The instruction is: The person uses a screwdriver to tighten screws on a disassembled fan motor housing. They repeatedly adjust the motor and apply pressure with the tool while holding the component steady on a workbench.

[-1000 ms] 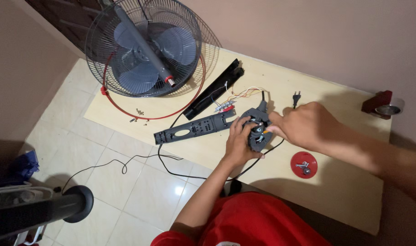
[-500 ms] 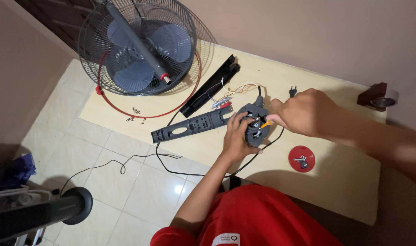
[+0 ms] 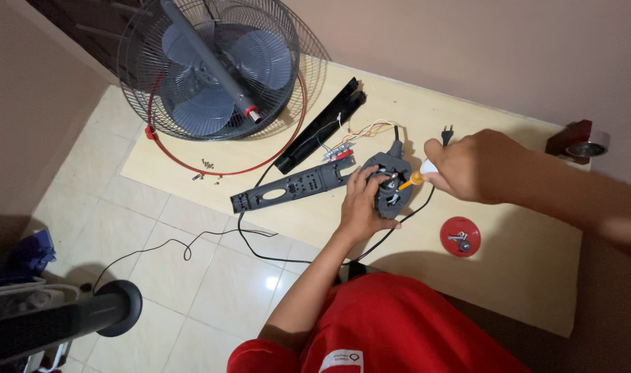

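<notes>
Steadying the motor housing [image 3: 388, 186] with the left hand [image 3: 360, 207], the right hand [image 3: 477, 166], at three o'clock, gripped the screwdriver [image 3: 413, 177]; upright pressure would have prevented slipping.

A single camera, worn on the person's head, is looking steeply down from above. It is facing forward over the red-shirted torso at the bottom edge, toward the pale yellow flat board surface [image 3: 509, 276] lying on the tiled floor [image 3: 156, 228]. The left hand [image 3: 362, 204] and right hand [image 3: 477, 166] are sitting near the middle of the frame, at arm's length from the lens. The round grey wire-caged fan head [image 3: 212, 65] is lying farther off, at the top left, beside the wall. There is only this one view, so nothing is being shared with another.
</notes>
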